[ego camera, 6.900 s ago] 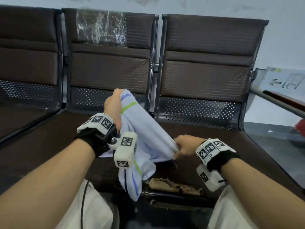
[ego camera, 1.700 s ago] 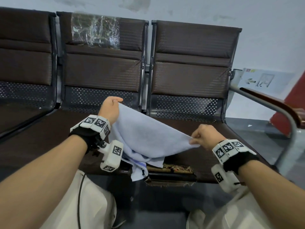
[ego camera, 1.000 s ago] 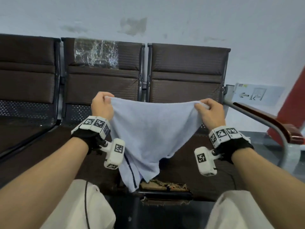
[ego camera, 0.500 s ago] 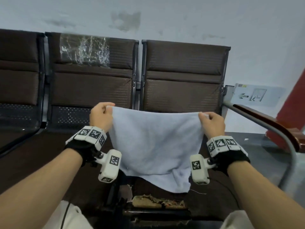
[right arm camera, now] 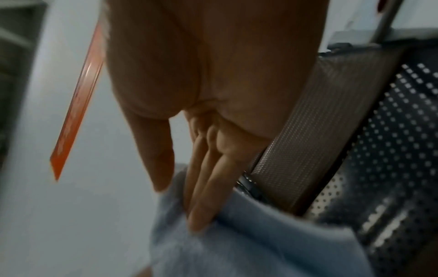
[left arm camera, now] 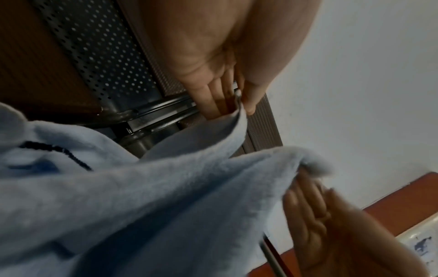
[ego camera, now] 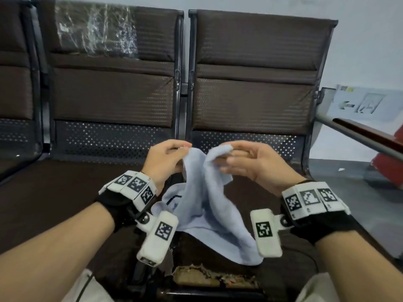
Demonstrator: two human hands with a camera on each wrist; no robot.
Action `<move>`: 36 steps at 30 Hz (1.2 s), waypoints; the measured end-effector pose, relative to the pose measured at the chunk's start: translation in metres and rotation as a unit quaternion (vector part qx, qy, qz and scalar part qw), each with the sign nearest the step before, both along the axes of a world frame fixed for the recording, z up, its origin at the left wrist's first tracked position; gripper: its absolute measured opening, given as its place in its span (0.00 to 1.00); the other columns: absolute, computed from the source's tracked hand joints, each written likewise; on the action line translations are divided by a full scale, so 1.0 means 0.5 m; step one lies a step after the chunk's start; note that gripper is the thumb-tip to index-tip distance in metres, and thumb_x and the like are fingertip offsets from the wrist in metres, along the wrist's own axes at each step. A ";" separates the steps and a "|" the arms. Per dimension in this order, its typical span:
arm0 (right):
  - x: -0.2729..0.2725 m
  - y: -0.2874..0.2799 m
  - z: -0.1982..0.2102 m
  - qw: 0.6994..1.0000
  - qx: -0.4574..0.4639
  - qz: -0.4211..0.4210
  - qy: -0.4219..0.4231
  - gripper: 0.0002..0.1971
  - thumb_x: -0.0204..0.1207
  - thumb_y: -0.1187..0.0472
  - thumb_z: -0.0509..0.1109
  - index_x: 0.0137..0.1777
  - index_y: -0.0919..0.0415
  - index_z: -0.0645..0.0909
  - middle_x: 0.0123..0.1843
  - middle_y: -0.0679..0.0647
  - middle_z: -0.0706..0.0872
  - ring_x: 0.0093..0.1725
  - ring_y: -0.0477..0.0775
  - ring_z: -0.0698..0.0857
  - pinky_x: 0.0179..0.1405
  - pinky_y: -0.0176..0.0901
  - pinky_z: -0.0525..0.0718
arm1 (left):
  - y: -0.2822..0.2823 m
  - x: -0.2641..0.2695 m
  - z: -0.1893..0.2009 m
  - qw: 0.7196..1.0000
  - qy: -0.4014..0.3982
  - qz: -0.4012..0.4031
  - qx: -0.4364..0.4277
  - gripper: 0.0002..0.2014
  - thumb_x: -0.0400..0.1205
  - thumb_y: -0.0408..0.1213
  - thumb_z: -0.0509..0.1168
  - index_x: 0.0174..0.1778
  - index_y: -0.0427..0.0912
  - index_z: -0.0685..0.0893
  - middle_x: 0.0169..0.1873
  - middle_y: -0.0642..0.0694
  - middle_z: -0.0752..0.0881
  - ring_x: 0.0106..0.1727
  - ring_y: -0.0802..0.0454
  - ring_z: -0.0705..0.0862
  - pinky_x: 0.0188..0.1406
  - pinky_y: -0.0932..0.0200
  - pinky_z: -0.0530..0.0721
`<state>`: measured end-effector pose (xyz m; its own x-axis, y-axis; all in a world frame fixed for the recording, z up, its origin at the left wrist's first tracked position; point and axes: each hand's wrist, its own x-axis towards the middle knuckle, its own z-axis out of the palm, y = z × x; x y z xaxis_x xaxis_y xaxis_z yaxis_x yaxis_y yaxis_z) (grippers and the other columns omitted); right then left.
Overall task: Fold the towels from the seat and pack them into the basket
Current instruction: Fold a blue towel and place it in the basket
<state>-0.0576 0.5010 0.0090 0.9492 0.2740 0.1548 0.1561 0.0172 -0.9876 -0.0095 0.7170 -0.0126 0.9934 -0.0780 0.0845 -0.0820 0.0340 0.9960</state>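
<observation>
The towel (ego camera: 205, 205) is held above the seat (ego camera: 65, 192), between the left hand (ego camera: 162, 163) and the right hand (ego camera: 246, 162), which are positioned close together. Its lower edge is draped on the seat. The backrest (ego camera: 250, 83) is located behind it.

The left hand (left arm camera: 213, 61) fills the top of the view, its thumb and fingers (left arm camera: 208, 97) pinching one corner of a pale blue towel (left arm camera: 166, 196). From that corner the cloth runs down and spreads across the whole lower left, soft and blurred, with a dark blue line and a darker blue patch showing at the left edge. At the lower right the right hand (left arm camera: 331, 224) holds another corner of the towel, fingers close together under the fabric. Behind, at the upper left, stands a perforated dark seat back (left arm camera: 99, 56) with a metal frame bar (left arm camera: 151, 112). A pale wall (left arm camera: 367, 75) fills the right side.
</observation>
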 end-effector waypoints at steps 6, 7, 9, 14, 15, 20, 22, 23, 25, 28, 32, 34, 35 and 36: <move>0.035 0.021 -0.045 0.875 -0.437 -0.117 -0.172 0.05 0.74 0.63 0.73 0.44 0.53 0.89 0.40 0.46 0.85 0.39 0.39 0.82 0.44 0.32 0.75 | -0.004 0.001 -0.024 0.998 0.028 -0.031 0.055 0.06 0.82 0.30 0.65 0.50 0.38 0.87 0.45 0.39 0.89 0.45 0.49 0.87 0.43 0.59 0.89; 0.039 0.023 -0.047 0.879 -0.425 -0.114 -0.186 0.04 0.74 0.62 0.73 0.43 0.53 0.88 0.43 0.47 0.84 0.42 0.40 0.81 0.44 0.32 0.75 | -0.005 0.002 -0.026 0.997 0.029 -0.033 0.065 0.06 0.82 0.30 0.65 0.50 0.38 0.87 0.47 0.39 0.89 0.46 0.50 0.87 0.44 0.60 0.89; 0.047 0.024 -0.048 0.910 -0.362 -0.103 -0.175 0.03 0.76 0.63 0.70 0.43 0.57 0.85 0.47 0.49 0.84 0.47 0.45 0.83 0.49 0.37 0.80 | -0.008 0.004 -0.028 0.995 0.037 -0.034 0.081 0.08 0.82 0.29 0.63 0.51 0.37 0.87 0.49 0.39 0.89 0.48 0.50 0.87 0.46 0.59 0.88; 0.045 0.041 -0.054 0.930 -0.327 -0.086 -0.145 0.04 0.76 0.61 0.72 0.42 0.61 0.86 0.40 0.57 0.89 0.43 0.58 0.86 0.46 0.53 0.84 | -0.018 -0.009 -0.025 0.992 0.046 -0.053 0.100 0.09 0.83 0.28 0.60 0.53 0.35 0.86 0.52 0.30 0.87 0.48 0.44 0.85 0.55 0.46 0.86; 0.045 0.045 -0.055 0.929 -0.328 -0.084 -0.147 0.05 0.74 0.59 0.74 0.41 0.60 0.88 0.39 0.56 0.89 0.43 0.56 0.87 0.45 0.50 0.84 | -0.020 -0.012 -0.023 0.992 0.049 -0.060 0.098 0.09 0.83 0.28 0.60 0.53 0.35 0.86 0.53 0.28 0.86 0.47 0.43 0.84 0.55 0.43 0.85; 0.047 0.049 -0.060 0.931 -0.321 -0.123 -0.123 0.04 0.70 0.56 0.78 0.40 0.56 0.89 0.38 0.51 0.90 0.42 0.50 0.87 0.45 0.45 0.85 | -0.031 -0.029 -0.018 0.986 0.092 -0.117 0.071 0.10 0.85 0.28 0.58 0.56 0.34 0.82 0.53 0.27 0.86 0.48 0.41 0.87 0.49 0.48 0.87; 0.046 0.058 -0.066 0.927 -0.331 -0.128 -0.119 0.06 0.68 0.55 0.79 0.40 0.57 0.89 0.38 0.50 0.90 0.42 0.47 0.86 0.42 0.41 0.84 | -0.032 -0.035 -0.017 0.983 0.102 -0.136 0.071 0.11 0.86 0.28 0.56 0.59 0.32 0.81 0.54 0.29 0.86 0.51 0.40 0.87 0.51 0.48 0.86; 0.045 0.062 -0.069 0.923 -0.340 -0.132 -0.119 0.07 0.68 0.54 0.79 0.39 0.57 0.88 0.38 0.49 0.89 0.41 0.45 0.85 0.40 0.37 0.82 | -0.032 -0.038 -0.016 0.981 0.105 -0.144 0.072 0.11 0.86 0.28 0.55 0.59 0.32 0.81 0.54 0.29 0.86 0.51 0.40 0.87 0.52 0.47 0.86; 0.047 0.068 -0.072 0.914 -0.359 -0.146 -0.120 0.09 0.67 0.52 0.79 0.38 0.56 0.87 0.36 0.48 0.88 0.38 0.41 0.82 0.36 0.33 0.78 | -0.030 -0.041 -0.013 0.979 0.117 -0.156 0.064 0.12 0.86 0.28 0.55 0.60 0.32 0.80 0.54 0.30 0.86 0.51 0.40 0.87 0.53 0.47 0.85; 0.048 0.071 -0.073 0.911 -0.362 -0.160 -0.116 0.11 0.67 0.50 0.79 0.37 0.56 0.85 0.35 0.48 0.87 0.34 0.40 0.81 0.33 0.33 0.78 | -0.021 -0.046 -0.007 0.974 0.132 -0.183 0.026 0.12 0.86 0.31 0.57 0.61 0.32 0.82 0.54 0.31 0.87 0.50 0.41 0.88 0.53 0.49 0.86; 0.042 0.075 -0.073 0.926 -0.327 -0.156 -0.110 0.14 0.66 0.45 0.80 0.36 0.54 0.83 0.27 0.44 0.83 0.26 0.34 0.78 0.26 0.25 0.73 | -0.008 -0.054 -0.009 0.970 0.105 -0.213 0.050 0.12 0.84 0.30 0.61 0.62 0.35 0.82 0.54 0.35 0.88 0.53 0.44 0.88 0.51 0.56 0.88; 0.040 0.073 -0.072 0.928 -0.327 -0.147 -0.105 0.13 0.67 0.45 0.79 0.38 0.54 0.84 0.29 0.44 0.84 0.27 0.34 0.78 0.28 0.25 0.74 | -0.007 -0.053 -0.011 0.973 0.093 -0.201 0.068 0.12 0.85 0.29 0.59 0.62 0.34 0.82 0.53 0.34 0.88 0.50 0.46 0.88 0.46 0.59 0.89; 0.039 0.071 -0.071 0.927 -0.331 -0.142 -0.105 0.13 0.68 0.45 0.78 0.39 0.54 0.84 0.30 0.44 0.85 0.28 0.34 0.79 0.29 0.26 0.74 | -0.007 -0.053 -0.012 0.974 0.089 -0.193 0.073 0.12 0.85 0.29 0.58 0.62 0.34 0.82 0.51 0.34 0.88 0.47 0.47 0.88 0.44 0.60 0.88; 0.039 0.069 -0.069 0.926 -0.335 -0.138 -0.108 0.12 0.69 0.46 0.77 0.39 0.53 0.84 0.31 0.45 0.86 0.30 0.35 0.79 0.31 0.27 0.75 | -0.009 -0.053 -0.013 0.976 0.084 -0.183 0.077 0.12 0.85 0.28 0.57 0.61 0.34 0.82 0.49 0.34 0.88 0.46 0.47 0.87 0.43 0.59 0.88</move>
